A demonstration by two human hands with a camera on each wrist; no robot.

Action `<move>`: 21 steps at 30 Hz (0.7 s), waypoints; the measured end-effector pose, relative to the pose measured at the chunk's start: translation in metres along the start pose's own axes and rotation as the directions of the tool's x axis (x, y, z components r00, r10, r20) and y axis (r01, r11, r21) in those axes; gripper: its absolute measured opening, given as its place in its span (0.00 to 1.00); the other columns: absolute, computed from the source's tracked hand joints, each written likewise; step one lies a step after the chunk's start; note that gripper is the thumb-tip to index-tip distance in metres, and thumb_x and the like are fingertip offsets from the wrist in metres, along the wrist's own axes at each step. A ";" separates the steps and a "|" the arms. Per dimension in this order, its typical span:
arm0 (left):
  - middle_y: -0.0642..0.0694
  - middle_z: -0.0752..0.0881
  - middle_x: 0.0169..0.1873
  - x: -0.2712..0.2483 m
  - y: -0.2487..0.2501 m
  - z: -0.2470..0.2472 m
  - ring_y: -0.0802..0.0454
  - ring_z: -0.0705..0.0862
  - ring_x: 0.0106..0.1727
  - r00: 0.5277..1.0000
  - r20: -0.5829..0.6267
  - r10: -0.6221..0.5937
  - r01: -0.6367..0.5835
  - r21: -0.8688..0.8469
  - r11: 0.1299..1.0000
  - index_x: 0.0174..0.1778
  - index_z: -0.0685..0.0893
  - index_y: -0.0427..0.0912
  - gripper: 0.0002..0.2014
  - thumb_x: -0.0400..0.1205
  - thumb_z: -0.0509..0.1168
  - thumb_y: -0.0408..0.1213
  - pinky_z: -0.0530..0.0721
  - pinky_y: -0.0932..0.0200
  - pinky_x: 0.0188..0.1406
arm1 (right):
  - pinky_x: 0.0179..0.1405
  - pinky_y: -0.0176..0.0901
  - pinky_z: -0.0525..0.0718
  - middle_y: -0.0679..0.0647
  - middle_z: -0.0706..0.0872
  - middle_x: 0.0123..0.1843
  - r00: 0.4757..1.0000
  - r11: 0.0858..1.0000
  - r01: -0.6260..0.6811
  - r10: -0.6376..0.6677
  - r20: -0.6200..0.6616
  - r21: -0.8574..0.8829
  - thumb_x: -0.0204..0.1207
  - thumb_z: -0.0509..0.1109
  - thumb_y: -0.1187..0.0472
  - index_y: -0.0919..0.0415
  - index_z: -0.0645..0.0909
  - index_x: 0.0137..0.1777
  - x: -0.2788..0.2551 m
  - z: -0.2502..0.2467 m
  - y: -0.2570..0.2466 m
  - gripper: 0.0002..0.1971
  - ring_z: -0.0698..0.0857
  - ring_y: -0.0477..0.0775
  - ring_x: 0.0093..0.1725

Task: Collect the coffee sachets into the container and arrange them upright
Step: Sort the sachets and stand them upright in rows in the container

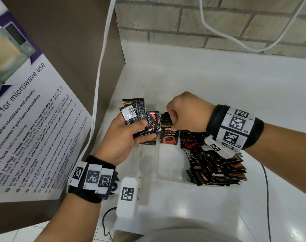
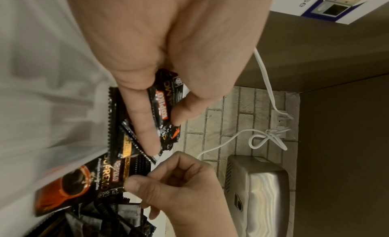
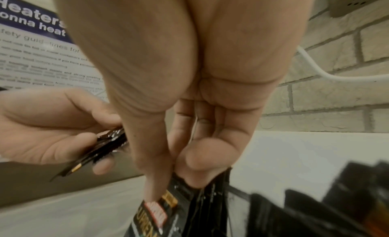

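Sachets [image 1: 169, 135], glossy black, red coffee-cup print.

The head view was bright and evenly lit, with soft sheen on the white surface [image 1: 218, 88] and only faint shadows beneath the hands; its wide lens bowed the brick wall [image 1: 218, 20] and the poster [image 1: 26, 119] toward the edges. Both wrist views were dimmer and warmer in tone — the palms close to the lens filled the upper frame, soft and out of focus. Motion blur smeared the left side of the left wrist view, and the dark sachets [image 3: 315, 207] at the bottom right of the right wrist view were blurred too.
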State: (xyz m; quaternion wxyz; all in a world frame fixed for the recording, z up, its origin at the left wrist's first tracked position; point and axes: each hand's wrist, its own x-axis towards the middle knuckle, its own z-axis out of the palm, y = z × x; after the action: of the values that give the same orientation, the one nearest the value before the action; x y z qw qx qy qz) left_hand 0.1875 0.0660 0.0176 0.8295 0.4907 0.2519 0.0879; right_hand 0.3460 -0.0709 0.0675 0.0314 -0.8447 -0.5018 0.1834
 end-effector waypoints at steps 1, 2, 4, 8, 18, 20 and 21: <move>0.35 0.91 0.59 -0.001 0.001 0.000 0.34 0.91 0.60 1.000 0.000 -0.001 0.001 -0.023 1.000 0.72 0.79 0.31 0.19 0.86 0.60 0.17 0.94 0.45 0.46 | 0.37 0.41 0.74 0.49 0.85 0.39 1.000 1.000 -0.007 0.007 -0.017 0.010 0.73 0.80 0.58 0.57 0.83 0.39 -0.002 -0.002 0.001 0.08 0.80 0.51 0.41; 0.34 0.91 0.60 -0.002 0.002 0.001 0.33 0.90 0.61 1.000 0.004 -0.002 0.002 -0.051 0.999 0.71 0.79 0.32 0.20 0.85 0.57 0.15 0.94 0.44 0.47 | 0.38 0.41 0.74 0.47 0.83 0.37 0.999 1.000 -0.015 0.016 -0.042 0.025 0.74 0.78 0.56 0.56 0.83 0.40 -0.004 -0.004 0.002 0.08 0.81 0.51 0.42; 0.34 0.91 0.59 -0.005 0.004 0.003 0.32 0.90 0.60 1.000 0.027 -0.001 0.003 -0.081 0.997 0.70 0.80 0.34 0.22 0.84 0.53 0.14 0.94 0.42 0.47 | 0.37 0.41 0.75 0.42 0.81 0.35 0.992 0.995 -0.025 0.036 -0.118 0.097 0.76 0.76 0.51 0.54 0.84 0.42 -0.011 -0.010 0.001 0.08 0.82 0.50 0.41; 0.38 0.92 0.55 -0.010 0.006 0.008 0.35 0.93 0.50 0.996 0.082 -0.024 0.024 0.007 1.000 0.67 0.80 0.40 0.21 0.84 0.58 0.14 0.94 0.44 0.35 | 0.36 0.40 0.78 0.45 0.87 0.36 0.970 0.939 -0.008 0.091 -0.225 0.344 0.78 0.73 0.49 0.48 0.85 0.45 -0.027 -0.019 -0.006 0.05 0.83 0.43 0.35; 0.38 0.91 0.60 -0.021 0.005 0.033 0.32 0.92 0.57 0.959 0.261 -0.110 0.071 0.157 0.985 0.73 0.79 0.44 0.27 0.77 0.72 0.30 0.94 0.37 0.40 | 0.25 0.27 0.79 0.54 0.84 0.48 0.958 0.732 0.130 0.081 -0.275 0.669 0.82 0.71 0.45 0.31 0.63 0.80 -0.064 -0.007 -0.010 0.30 0.85 0.44 0.28; 0.36 0.90 0.60 -0.022 0.004 0.037 0.31 0.92 0.57 0.950 0.289 -0.118 0.064 0.190 0.980 0.76 0.77 0.45 0.30 0.76 0.73 0.30 0.94 0.36 0.40 | 0.29 0.24 0.77 0.48 0.85 0.48 0.963 0.764 0.156 0.023 -0.268 0.626 0.84 0.70 0.51 0.35 0.64 0.82 -0.066 -0.006 -0.009 0.29 0.83 0.39 0.29; 0.34 0.90 0.60 -0.021 0.004 0.038 0.31 0.92 0.56 0.948 0.295 -0.123 0.061 0.209 0.976 0.76 0.76 0.44 0.32 0.75 0.74 0.30 0.94 0.37 0.39 | 0.30 0.23 0.77 0.42 0.86 0.50 0.970 0.775 0.149 0.007 -0.244 0.614 0.85 0.70 0.55 0.39 0.67 0.81 -0.067 -0.005 -0.007 0.27 0.83 0.37 0.30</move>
State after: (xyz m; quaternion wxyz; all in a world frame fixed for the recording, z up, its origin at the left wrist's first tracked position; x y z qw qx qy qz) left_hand 0.1889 0.0304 0.0427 0.8089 0.5658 0.1506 -0.0534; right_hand 0.3130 -0.1238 0.0929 0.3763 -0.7815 -0.4365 0.2388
